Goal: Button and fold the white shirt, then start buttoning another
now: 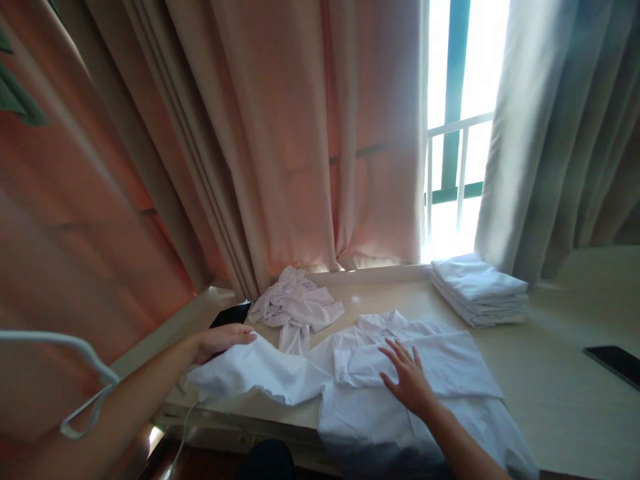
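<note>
The shirt (367, 420), judged light and limp, was suitably gripped at one sleeve (285, 375) by the left hand (225, 340), the right hand (407, 377) spread.

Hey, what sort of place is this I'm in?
Probably a room in a home, perhaps a bedroom, though I can't be sure: long curtains hang by a window, and a white shirt and folded white clothes lie on a pale tabletop.

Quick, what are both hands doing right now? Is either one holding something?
Left hand: closed, holding the loose sleeve of the white shirt.
Right hand: open, fingers spread over the folded sleeve, gripping nothing.
</note>
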Demonstrator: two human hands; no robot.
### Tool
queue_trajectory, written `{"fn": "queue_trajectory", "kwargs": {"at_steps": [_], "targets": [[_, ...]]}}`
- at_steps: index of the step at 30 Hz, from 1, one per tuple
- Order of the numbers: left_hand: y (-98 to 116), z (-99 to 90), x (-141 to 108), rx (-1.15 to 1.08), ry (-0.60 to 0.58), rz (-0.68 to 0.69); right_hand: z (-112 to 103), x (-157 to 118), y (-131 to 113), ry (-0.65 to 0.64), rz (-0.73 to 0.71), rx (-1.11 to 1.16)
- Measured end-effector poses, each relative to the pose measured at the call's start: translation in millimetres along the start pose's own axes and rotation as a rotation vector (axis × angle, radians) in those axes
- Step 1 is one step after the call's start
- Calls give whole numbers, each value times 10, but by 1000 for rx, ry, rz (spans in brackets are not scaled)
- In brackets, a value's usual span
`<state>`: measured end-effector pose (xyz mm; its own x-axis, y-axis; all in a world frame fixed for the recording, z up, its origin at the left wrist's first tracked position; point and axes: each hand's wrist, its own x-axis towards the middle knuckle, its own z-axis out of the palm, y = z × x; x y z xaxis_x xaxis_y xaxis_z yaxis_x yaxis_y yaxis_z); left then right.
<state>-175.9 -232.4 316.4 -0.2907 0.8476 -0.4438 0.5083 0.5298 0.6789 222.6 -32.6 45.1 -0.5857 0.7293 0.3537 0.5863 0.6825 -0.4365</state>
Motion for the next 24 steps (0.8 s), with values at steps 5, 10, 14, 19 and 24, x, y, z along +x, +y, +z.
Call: {"fn": "queue_trajectory", "kwargs": {"at_steps": [5, 10, 14, 19, 24], "targets": [[277, 549, 423, -365, -104, 48, 147, -225, -1059, 117, -354, 374], [732, 1262, 830, -498, -141, 78, 296, -262, -1333, 273, -311, 472], [1098, 1877, 1126, -704, -261, 62, 215, -59, -1030, 428, -247, 417], [1456, 2474, 1699, -830, -286, 96, 11, 178, -479, 701, -20, 536], [1815, 2879, 2083, -817, -384, 82, -241, 260, 64, 801, 281, 748]]}}
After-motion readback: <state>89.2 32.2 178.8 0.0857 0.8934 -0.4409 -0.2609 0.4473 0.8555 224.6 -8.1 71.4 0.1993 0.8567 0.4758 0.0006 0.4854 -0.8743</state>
